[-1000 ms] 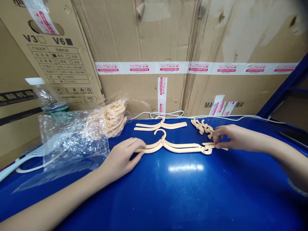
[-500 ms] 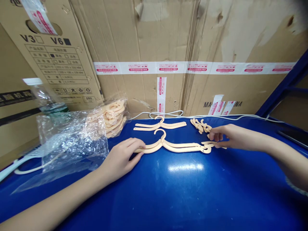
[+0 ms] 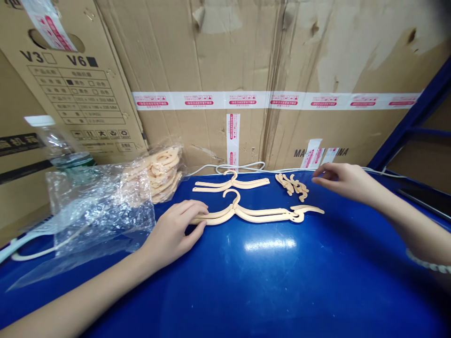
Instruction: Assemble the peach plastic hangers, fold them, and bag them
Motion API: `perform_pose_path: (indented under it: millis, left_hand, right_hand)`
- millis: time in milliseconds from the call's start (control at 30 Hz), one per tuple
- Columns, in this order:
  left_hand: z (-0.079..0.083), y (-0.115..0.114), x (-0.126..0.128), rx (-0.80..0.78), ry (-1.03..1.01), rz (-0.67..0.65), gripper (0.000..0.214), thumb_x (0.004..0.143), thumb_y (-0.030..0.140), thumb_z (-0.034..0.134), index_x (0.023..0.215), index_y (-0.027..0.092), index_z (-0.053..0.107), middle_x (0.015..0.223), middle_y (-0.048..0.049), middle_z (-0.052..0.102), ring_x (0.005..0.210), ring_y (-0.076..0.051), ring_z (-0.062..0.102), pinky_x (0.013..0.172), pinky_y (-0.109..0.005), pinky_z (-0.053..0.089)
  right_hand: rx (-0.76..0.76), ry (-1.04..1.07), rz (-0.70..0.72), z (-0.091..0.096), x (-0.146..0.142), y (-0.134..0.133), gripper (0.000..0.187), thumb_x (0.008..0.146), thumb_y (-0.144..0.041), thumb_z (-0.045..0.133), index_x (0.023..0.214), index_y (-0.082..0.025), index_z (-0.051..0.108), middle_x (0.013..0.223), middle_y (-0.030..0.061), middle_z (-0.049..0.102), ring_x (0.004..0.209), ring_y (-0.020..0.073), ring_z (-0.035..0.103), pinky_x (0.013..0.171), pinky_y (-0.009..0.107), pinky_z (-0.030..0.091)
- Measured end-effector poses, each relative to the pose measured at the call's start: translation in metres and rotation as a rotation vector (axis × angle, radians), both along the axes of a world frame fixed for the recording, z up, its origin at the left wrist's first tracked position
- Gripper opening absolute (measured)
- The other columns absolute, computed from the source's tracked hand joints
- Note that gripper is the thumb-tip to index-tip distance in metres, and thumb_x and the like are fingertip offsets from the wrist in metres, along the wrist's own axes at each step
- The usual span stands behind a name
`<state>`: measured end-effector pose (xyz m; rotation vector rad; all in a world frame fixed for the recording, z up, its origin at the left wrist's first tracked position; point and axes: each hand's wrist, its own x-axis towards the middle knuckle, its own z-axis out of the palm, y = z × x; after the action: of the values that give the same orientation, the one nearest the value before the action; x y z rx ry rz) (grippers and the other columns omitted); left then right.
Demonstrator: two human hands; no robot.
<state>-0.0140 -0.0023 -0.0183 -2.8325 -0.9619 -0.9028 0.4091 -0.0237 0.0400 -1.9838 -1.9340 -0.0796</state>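
On the glossy blue tabletop (image 3: pixel 225 286), the left hand (image 3: pixel 178 225) pinched the left end of a pale cream, hook-topped hanger (image 3: pixel 260 218) between thumb and fingers, presumably to steady it. The hanger lay flat, hook away from the wearer; a cream, curved strip (image 3: pixel 312 208) met its right end, though whether they were joined could not be told. Beyond, the right hand (image 3: pixel 347 180), empty and loosely curled, hovered just right of small, cream, curly pieces (image 3: pixel 299 187), perhaps grouped for easy reach. A second cream, hooked hanger (image 3: pixel 246 184) lay left of them, before the brown cardboard (image 3: pixel 211 56).
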Motion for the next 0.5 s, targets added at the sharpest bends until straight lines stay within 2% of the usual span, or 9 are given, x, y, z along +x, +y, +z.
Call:
perform_pose_path:
  millis: [133,300,500]
  left_hand:
    - [0.000,-0.001,0.000,-0.003,-0.011,0.003,0.014,0.092,0.019,0.048,0.102,0.021,0.057,0.110,-0.0076,0.067,0.104,-0.023,0.062,0.089,-0.038,0.049]
    - [0.002,-0.004,0.001,-0.007,-0.037,0.006,0.015,0.091,0.018,0.048,0.102,0.020,0.058,0.116,-0.0090,0.064,0.108,-0.024,0.061,0.090,-0.038,0.049]
    - [0.004,-0.006,0.002,-0.014,-0.057,0.037,0.016,0.089,0.016,0.048,0.102,0.020,0.058,0.118,-0.0103,0.062,0.104,-0.025,0.063,0.088,-0.041,0.051]
  right_hand:
    - [0.038,0.019,-0.098,-0.001,0.008,0.002,0.025,0.080,-0.043,0.052,0.080,-0.020,0.063,0.071,0.0112,0.071,0.068,0.0284,0.065,0.061,0.036,0.043]
    - [0.016,0.077,-0.135,-0.007,0.009,0.006,0.023,0.077,-0.041,0.054,0.081,-0.020,0.063,0.073,0.0101,0.072,0.069,0.0293,0.065,0.063,0.038,0.045]
    - [0.086,0.082,0.025,-0.017,-0.003,0.012,0.022,0.077,-0.036,0.052,0.087,-0.019,0.062,0.080,0.0094,0.073,0.078,0.0273,0.068,0.072,0.037,0.050]
